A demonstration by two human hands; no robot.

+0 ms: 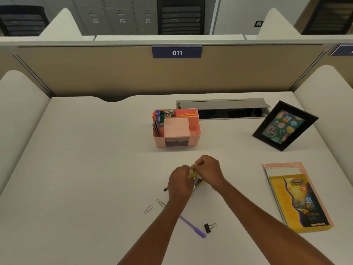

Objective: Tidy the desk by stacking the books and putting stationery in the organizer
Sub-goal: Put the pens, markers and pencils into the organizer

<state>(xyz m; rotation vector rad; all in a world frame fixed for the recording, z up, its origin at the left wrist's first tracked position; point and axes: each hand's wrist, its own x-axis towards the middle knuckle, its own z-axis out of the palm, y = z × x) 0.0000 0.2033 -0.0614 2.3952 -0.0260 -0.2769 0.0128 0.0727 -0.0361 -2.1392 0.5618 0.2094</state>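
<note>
Closest to us, well in front of the pink plastic organizer [194,136], a slim purple pen [193,227] lies slantwise on the white worktop [86,159]. Its upper end passes under our left forearm, and a black metal binder clip [209,227] sits just beside its lower end. Front-left of the organizer, silver wire paper clips [148,209] lie loose, one alone and the others overlapping by our left wrist.

Straight in front of the organizer, with a strip of bare worktop between, our left hand [180,180] and right hand [208,170] meet. The fingers of both are curled and pinch a small yellow item [192,174] between them; we cannot tell what it is. A dark pencil end [165,188] pokes out beside the left hand.

Front-right of the organizer, well apart, the stack of books [298,201] lies flat near the worktop's right edge, a yellow-covered book on top of a pink-edged one.

The organizer stands upright with pens and pencils in its left compartment. To its left, the worktop runs broad and flat to the rounded white side panel [21,104].

Right of the organizer, a black picture frame [284,125] leans back. Just behind the organizer, the grey cable tray [221,105] has its lid raised. Beyond stands the beige partition [95,69] with its blue "011" sign [177,52].
</note>
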